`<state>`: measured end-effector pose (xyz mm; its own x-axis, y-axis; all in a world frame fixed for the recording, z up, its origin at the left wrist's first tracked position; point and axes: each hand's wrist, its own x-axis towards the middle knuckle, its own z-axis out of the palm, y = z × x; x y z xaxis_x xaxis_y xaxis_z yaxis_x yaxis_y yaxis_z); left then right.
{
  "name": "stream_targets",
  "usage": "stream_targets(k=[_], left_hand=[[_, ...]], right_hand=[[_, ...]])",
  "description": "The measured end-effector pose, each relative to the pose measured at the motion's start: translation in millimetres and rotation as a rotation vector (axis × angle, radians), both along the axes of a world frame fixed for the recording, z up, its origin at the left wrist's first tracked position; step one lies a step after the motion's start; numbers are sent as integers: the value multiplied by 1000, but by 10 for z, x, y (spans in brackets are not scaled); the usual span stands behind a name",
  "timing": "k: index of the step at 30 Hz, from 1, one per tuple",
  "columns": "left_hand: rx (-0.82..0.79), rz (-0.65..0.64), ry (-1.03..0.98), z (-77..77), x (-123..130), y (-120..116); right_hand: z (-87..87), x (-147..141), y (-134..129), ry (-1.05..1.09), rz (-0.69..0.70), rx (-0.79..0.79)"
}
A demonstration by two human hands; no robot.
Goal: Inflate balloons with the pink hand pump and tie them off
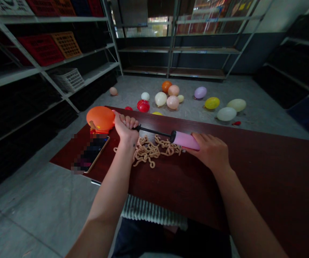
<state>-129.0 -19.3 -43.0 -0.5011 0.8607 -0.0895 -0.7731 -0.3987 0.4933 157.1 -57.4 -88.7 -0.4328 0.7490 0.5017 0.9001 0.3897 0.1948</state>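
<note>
My right hand (210, 150) is wrapped round the pink barrel of a balloon pump (185, 139). Its thin black rod is drawn out of the barrel and runs left to my left hand (126, 125). The left fingers are closed around the pump's other end, whose tip they hide. Against that fist sits an inflated orange balloon (100, 118), its neck pinched at the thumb. Beneath the rod, a tangle of beige, uninflated long balloons (146, 148) lies on the dark brown table (170, 182).
A phone (96, 154) lies on the table left of my forearm, with something red near the orange balloon. On the floor beyond are several inflated balloons, among them a red one (143, 106) and a yellow one (212, 103). Metal shelves (197, 50) with crates (41, 48) stand around.
</note>
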Motion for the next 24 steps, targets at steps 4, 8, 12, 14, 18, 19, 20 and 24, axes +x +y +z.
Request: stream_targets(k=[4, 8, 12, 14, 18, 19, 20, 24], left_hand=[[-26, 38, 29, 25, 80, -35], [-46, 60, 70, 39, 198, -43], [-24, 12, 65, 59, 434, -13], [-20, -34, 75, 71, 617, 8], [7, -124, 105, 96, 1029, 58], [14, -144, 111, 104, 1121, 77], [22, -165, 117, 116, 1203, 100], [59, -234, 133, 187, 1399, 228]], right_hand=[[-22, 11, 5, -12, -22, -34], [-48, -16, 25, 8, -17, -70], [-68, -58, 44, 75, -14, -108], [-77, -81, 40, 126, -10, -122], [-84, -107, 22, 228, -49, -127], [-84, -103, 20, 252, -67, -121], [-82, -95, 21, 276, -85, -114], [-75, -45, 44, 363, -129, -85]])
